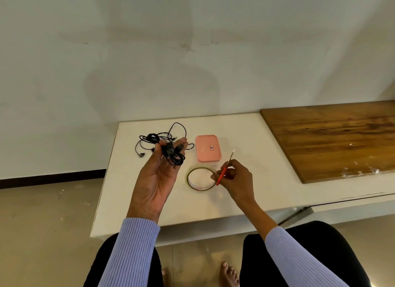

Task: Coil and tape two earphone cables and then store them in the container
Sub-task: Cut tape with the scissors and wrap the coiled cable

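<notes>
Left hand (159,171) is raised palm-up over the white tabletop (245,192), fingers curled around a coiled black earphone cable (172,155). Second black earphone cable (149,141) lies loose on the table just behind it. Right hand (234,175) pinches a thin red-handled tool (224,170) right over the clear tape roll (201,178). Pink rectangular plastic container (207,148) sits beyond the tape with its lid on, so can't tell what's inside.
</notes>
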